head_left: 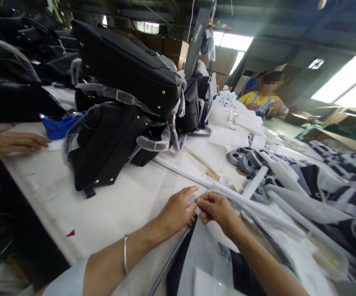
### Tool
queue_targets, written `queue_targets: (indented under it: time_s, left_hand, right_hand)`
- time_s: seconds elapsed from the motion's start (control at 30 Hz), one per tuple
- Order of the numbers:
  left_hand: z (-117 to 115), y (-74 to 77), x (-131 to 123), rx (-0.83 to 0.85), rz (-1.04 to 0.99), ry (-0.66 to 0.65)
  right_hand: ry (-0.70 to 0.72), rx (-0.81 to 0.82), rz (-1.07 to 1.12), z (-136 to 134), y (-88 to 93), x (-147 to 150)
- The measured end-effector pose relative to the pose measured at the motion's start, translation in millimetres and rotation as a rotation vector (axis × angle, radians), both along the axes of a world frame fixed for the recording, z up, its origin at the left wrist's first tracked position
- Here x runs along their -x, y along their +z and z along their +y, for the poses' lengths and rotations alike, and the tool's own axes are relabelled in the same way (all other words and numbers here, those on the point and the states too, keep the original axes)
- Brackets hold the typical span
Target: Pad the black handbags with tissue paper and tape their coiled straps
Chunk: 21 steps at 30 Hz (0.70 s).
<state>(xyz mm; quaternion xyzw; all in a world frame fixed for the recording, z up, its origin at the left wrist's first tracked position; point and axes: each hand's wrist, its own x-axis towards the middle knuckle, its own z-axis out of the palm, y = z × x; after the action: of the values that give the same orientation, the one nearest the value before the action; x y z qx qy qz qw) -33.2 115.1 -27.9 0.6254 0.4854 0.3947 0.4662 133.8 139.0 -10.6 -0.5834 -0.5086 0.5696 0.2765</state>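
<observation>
White table [104,222] bearing black bags [125,74], bright windows [347,80], hands [176,209] close together

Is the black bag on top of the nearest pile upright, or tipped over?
Tipped over: the black bag lies across other bags, its gold studs, apparently base feet, facing sideways.

stacked black bags [128,65], a magenta scrap [70,233]

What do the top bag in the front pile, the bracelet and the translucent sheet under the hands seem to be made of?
Top bag: leather or imitation leather, from its smooth, soft sheen; which one, unclear.
Bracelet: probably polished metal, silver-coloured and shiny.
Translucent sheet: likely thin plastic, hazy over the black piece.
</observation>
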Motion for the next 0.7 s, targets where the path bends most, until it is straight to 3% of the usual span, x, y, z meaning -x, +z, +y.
queue_targets:
  time_s: [0.07, 0.17, 0.23, 0.43, 0.6, 0.7]
  left_hand:
    - [6.6, -3.3, 0.9, 0.154, -0.039, -0.012]
    - [16.3, -5.5, 5.3, 0.269, -0.078, -0.132]
    - [20.9, -2.8, 10.5, 0.252, -0.070, -0.155]
    - [27.5, 9.9, 32.1, 0.122, 0.103, -0.004]
    - [26.0, 20.0, 53.0, 0.171, 0.150, -0.241]
    - [25.1, 33.3, 64.7, 0.168, 0.059, -0.304]
  right_hand:
    - [0.004, -0.013, 0.024, -1.4, 0.9, 0.7]
    - [0.051, -0.015, 0.041, -2.5, 7.7, -1.3]
    - [0.038, -0.067, -0.012, -2.4, 13.3, -4.8]
    - [-0.020, -0.194, -0.085, -6.5, 16.6, -11.5]
    - [-0.006, -0.197, -0.139, -11.4, 9.4, -8.3]
    - [-0.026, -0.218, -0.148, -7.5, 7.0, -10.5]
